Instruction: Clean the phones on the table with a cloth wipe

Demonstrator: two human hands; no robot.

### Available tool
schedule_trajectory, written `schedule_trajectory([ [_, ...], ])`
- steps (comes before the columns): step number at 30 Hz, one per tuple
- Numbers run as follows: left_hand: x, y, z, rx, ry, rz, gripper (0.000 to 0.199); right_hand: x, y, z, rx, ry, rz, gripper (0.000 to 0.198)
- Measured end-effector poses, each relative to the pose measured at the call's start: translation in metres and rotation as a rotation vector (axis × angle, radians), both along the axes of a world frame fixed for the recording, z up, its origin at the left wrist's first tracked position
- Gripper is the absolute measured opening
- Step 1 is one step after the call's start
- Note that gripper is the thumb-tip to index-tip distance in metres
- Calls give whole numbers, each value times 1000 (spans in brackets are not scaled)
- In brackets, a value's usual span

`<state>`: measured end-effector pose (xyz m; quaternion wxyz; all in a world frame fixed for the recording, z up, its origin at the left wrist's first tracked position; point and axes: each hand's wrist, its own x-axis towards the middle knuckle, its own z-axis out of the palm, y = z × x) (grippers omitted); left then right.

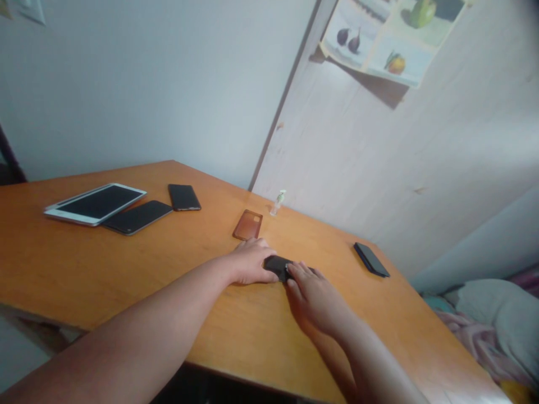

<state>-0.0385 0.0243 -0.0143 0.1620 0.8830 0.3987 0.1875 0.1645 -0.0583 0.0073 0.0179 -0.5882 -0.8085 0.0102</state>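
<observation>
A black smartphone (278, 267) lies on the wooden table in front of me, partly covered by both hands. My left hand (251, 261) is closed around its left end, the thumb along the near edge and the fingers on the far side. Across its right part, my right hand (309, 289) has its fingers bent together over the phone. A tiny pale spot shows at those fingertips, too small to name. Just beyond my left hand is a brown phone case (248, 224), and behind that a small clear spray bottle (278, 202) stands upright.
On the left of the table (202, 247) lie a white tablet (99, 203), a dark phone (141, 216) touching it, and another dark phone (184, 197). A black folded phone case (371, 260) rests near the right edge. Walls border the back; bedding (497, 320) is at right.
</observation>
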Motion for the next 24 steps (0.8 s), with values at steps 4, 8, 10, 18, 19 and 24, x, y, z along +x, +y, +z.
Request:
schedule_trajectory([
  [4, 0, 0, -1, 15, 21, -1, 51, 2, 16, -2, -11, 10, -51, 44],
  [8, 0, 2, -4, 15, 26, 18, 55, 6, -17, -2, -15, 31, -22, 50],
  [10, 1, 3, -4, 7, 31, 21, 58, 8, -32, -1, -37, 37, -17, 51],
  [18, 0, 2, -3, 30, 38, 12, 56, 11, 5, -1, -56, 19, -131, 50],
  [19, 0, 2, -4, 33, 37, 12, 56, 12, 6, -2, -52, 19, -138, 50],
  [24, 0, 4, -7, 33, 33, 17, 59, 19, -27, -6, -45, 29, -111, 54],
])
